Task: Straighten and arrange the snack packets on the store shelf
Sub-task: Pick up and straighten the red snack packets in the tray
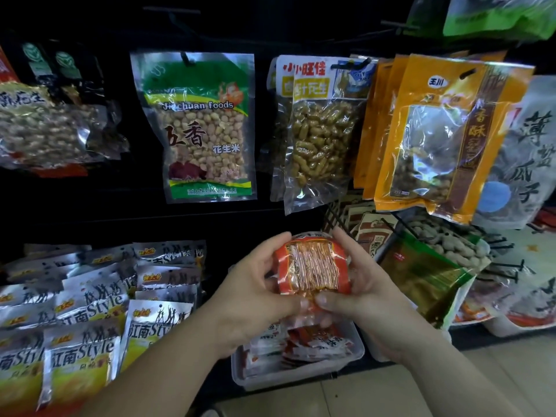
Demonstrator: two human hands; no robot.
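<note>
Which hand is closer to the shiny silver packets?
Left. The left hand holds the side of the red packet that faces the silver packets. The right hand holds the far side, farther from them.

Red-orange snack pkts, stacked, held upright between both hands, above clear bin

entry: the person's own body, head view. left hand: bare, slender fingers, light creases at the knuckles, thumbnail short, rounded, plain. right hand: bare likewise — its thumbnail short and a little glossy where light catches it. left forearm: uncovered along all its visible length, smooth, narrowing at the wrist. right forearm: uncovered the same way, same slim build. clothing: both arms run out of frame at the lower edge — whether a sleeve sits higher up cannot be told.
</note>
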